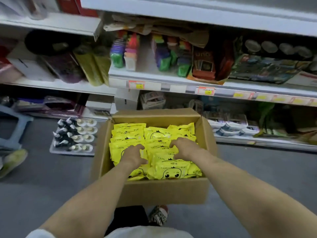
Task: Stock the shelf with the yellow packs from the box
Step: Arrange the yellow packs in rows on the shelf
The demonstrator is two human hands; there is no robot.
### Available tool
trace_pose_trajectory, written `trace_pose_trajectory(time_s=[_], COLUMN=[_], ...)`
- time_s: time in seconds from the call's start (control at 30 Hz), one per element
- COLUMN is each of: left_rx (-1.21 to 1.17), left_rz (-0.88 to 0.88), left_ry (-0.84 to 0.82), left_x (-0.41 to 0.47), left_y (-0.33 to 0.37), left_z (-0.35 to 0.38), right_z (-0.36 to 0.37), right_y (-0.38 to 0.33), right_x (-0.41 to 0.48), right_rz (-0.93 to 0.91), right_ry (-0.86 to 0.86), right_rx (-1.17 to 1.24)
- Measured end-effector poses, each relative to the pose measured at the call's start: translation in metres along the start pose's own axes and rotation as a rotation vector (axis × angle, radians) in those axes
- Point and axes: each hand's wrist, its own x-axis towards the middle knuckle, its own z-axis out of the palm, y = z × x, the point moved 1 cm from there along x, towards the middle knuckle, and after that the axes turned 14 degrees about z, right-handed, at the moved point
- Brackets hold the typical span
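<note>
Cardboard box (163, 191) of glossy yellow packs (172, 170); left hand (134, 154), right hand (185, 148), each grip narrow around packs.

The left forearm (103, 191) and right forearm (240, 182) are bare along all their visible length, and so are the left hand (135, 156) and right hand (186, 148). At the bottom edge of the view lies a whitish garment (147, 233), soft and plain; whether it is a shirt or shorts cannot be told. Just above it shows black cloth (128, 219), blurred. Beside that is one shoe (158, 215), busily patterned in black and white with a red patch at its far end.
</note>
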Motion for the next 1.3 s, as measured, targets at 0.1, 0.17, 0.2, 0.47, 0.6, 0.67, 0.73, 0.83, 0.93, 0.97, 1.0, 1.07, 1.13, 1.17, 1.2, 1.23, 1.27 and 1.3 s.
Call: trace_pose_trajectory(time_s=[0.1,0.17,0.2,0.47,0.6,0.67,0.73,0.83,0.93,0.97,1.0,1.07,1.13,1.17,1.2,1.23,1.27,1.3], left_rx=[-0.034,-0.021,-0.009,0.026,0.080,0.136,0.127,0.024,0.003,-0.005,-0.022,-0.085,-0.189,-0.267,-0.365,-0.466,-0.549,-0.605], left_rz=[-0.022,-0.036,-0.045,-0.063,-0.117,-0.127,-0.142,-0.166,-0.116,-0.104,-0.097,-0.096,-0.102,-0.116,-0.137,-0.153,-0.161,-0.166], left_ry=[-0.044,-0.045,-0.030,-0.057,-0.189,-0.213,-0.225,-0.183,-0.184,-0.192,-0.192,-0.158,-0.088,-0.057,-0.024,0.009,0.039,0.058], left_x=[0.000,0.002,0.003,0.010,0.006,0.004,0.006,0.011,0.015,0.015,0.014,0.009,0.001,-0.004,-0.007,-0.013,-0.019,-0.026], left_y=[-0.025,-0.041,-0.048,-0.077,-0.083,-0.085,-0.086,-0.079,-0.067,-0.062,-0.058,-0.049,-0.039,-0.033,-0.029,-0.022,-0.017,-0.009], left_z=[0.019,0.024,0.025,0.023,0.031,0.035,0.036,0.029,0.014,0.008,0.004,-0.006,-0.014,-0.018,-0.022,-0.026,-0.029,-0.034], right_z=[0.026,0.037,0.042,0.061,0.070,0.070,0.067,0.059,0.045,0.037,0.030,0.017,0.007,0.002,-0.001,-0.003,-0.002,-0.002], right_y=[-0.003,-0.003,-0.002,-0.008,-0.010,-0.010,-0.006,0.007,0.017,0.018,0.018,0.019,0.022,0.022,0.022,0.022,0.023,0.023], right_x=[0.011,0.019,0.023,0.039,0.041,0.042,0.041,0.037,0.026,0.019,0.014,-0.001,-0.013,-0.021,-0.028,-0.033,-0.036,-0.039], right_rz=[0.009,0.005,0.006,0.032,0.059,0.074,0.084,0.088,0.077,0.100,0.123,0.159,0.173,0.174,0.178,0.188,0.204,0.222], right_ry=[-0.094,-0.134,-0.153,-0.246,-0.243,-0.237,-0.255,-0.284,-0.292,-0.303,-0.327,-0.335,-0.343,-0.348,-0.375,-0.372,-0.342,-0.298], right_rx=[0.016,0.026,0.029,-0.084,-0.134,-0.091,-0.008,0.197,0.396,0.471,0.547,0.683,0.819,0.889,0.973,1.037,1.073,1.091])
